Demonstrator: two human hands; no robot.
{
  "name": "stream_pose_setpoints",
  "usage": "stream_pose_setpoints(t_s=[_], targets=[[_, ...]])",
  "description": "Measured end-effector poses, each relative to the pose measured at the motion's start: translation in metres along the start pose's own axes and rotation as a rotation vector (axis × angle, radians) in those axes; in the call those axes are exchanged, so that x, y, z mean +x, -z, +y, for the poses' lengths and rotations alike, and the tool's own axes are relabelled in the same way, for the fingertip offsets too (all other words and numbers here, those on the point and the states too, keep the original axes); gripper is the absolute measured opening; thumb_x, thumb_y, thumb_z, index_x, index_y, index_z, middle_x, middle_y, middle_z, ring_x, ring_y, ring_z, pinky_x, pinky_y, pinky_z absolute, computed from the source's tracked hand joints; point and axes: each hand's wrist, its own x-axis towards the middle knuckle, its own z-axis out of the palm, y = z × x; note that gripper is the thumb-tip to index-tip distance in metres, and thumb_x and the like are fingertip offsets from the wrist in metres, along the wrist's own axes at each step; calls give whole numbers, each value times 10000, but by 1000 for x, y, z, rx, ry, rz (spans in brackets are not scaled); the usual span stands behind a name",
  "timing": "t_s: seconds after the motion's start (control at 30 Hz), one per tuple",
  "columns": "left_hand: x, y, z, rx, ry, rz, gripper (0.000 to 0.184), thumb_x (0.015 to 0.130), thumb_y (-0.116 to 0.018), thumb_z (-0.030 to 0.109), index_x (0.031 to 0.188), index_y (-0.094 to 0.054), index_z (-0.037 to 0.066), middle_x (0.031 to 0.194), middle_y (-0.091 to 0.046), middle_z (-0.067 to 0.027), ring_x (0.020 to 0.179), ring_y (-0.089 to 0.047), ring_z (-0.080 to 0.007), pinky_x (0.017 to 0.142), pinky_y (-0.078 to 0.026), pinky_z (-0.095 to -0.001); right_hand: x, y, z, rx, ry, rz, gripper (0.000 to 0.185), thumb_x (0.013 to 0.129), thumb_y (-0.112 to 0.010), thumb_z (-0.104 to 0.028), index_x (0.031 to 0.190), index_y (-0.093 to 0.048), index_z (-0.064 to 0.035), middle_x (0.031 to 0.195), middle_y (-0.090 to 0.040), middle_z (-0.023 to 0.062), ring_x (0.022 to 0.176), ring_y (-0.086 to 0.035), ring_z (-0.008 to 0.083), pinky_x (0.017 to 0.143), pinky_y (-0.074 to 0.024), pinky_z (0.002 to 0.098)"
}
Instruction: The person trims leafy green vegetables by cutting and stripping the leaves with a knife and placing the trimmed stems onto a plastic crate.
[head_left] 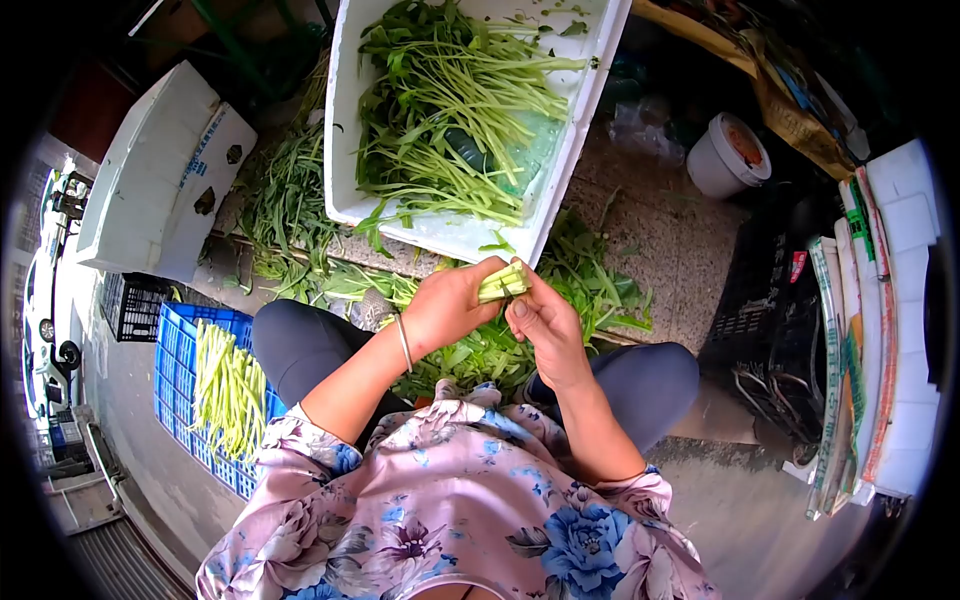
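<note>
My left hand [447,303], a bangle at its wrist, is closed around a bundle of pale green vegetable stems [503,283] in front of my lap. The stems' cut ends point to the right, toward my right hand [548,328]. That hand's fingers are bent against the ends of the bundle; exactly what lies under its thumb is hidden. Just beyond both hands, a white foam box [345,150] holds a heap of long leafy greens [450,120], their stems lying to the right. Loose leaves [480,355] cover the ground between my knees.
A blue crate [178,365] with trimmed stems [228,390] stands at my left. Behind it are a black crate [150,308] and another foam box [150,180]. More greens [290,200] lie on the ground. A white bucket [722,165] and black crates [755,290] are at right.
</note>
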Motion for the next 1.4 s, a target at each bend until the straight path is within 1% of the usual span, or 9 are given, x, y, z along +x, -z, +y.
stream_pose_setpoints(t_s=[0.3,0.37,0.43,0.53,0.63,0.73,1.03,1.17,1.4], targets=[[0,2,0,71,81,-107,358,727,-604,194,1074,-536,138,776,-617,-150,731,-589,-345,659,-468,-408,-3,7,20,-318,133,225,385,896,-532,-211,1214,-498,3,640,-425,-56,567,-356,39,508,-312,195],[0,2,-3,20,74,-135,359,727,-606,198,1074,-542,130,780,-619,-149,726,-592,-341,663,-472,-397,-6,10,30,-182,132,231,359,898,-528,-219,1185,-518,-4,633,-403,-57,560,-341,43,504,-293,196],[-1,2,-5,-229,211,-298,328,747,-641,185,1044,-543,88,688,-602,-80,543,-569,-170,558,-466,-301,-7,19,35,62,50,286,326,916,-493,-231,1156,-532,-15,607,-347,-61,539,-319,46,496,-275,199],[-5,9,2,-377,274,-340,320,755,-645,170,1050,-549,94,666,-590,-34,520,-516,-77,536,-456,-262,-16,36,29,30,-125,407,363,933,-452,-209,1236,-458,-9,608,-334,-60,548,-319,47,512,-292,197],[-5,5,-4,-80,75,-207,328,749,-638,193,1052,-550,103,674,-604,-83,542,-571,-172,558,-468,-304,-22,31,24,15,-82,278,393,930,-454,-192,1273,-418,-3,609,-337,-50,551,-324,56,514,-298,196],[-3,-5,-7,226,48,-165,299,737,-615,252,989,-553,104,739,-604,-169,708,-580,-366,615,-460,-421,-22,18,14,-25,-38,138,454,909,-486,-148,1320,-353,-8,658,-388,-33,587,-361,66,526,-314,199],[-10,-3,6,522,25,-187,402,725,-637,247,1090,-512,131,709,-617,-133,662,-607,-314,589,-467,-422,-12,20,25,-8,-125,160,367,890,-545,-187,1214,-506,-22,644,-409,-81,539,-315,21,469,-252,176],[-12,9,14,566,75,-172,370,726,-630,224,1071,-520,148,714,-621,-121,671,-612,-299,613,-470,-406,-11,31,31,-71,-91,386,343,897,-532,-178,1206,-518,-29,625,-402,-91,506,-288,7,447,-228,172],[-64,139,0,846,242,294,357,679,-652,164,1005,-510,130,720,-592,-91,693,-605,-282,590,-472,-396,-17,46,26,-157,-205,444,411,907,-508,-229,1269,-440,-48,607,-401,-44,495,-349,31,425,-291,173]])
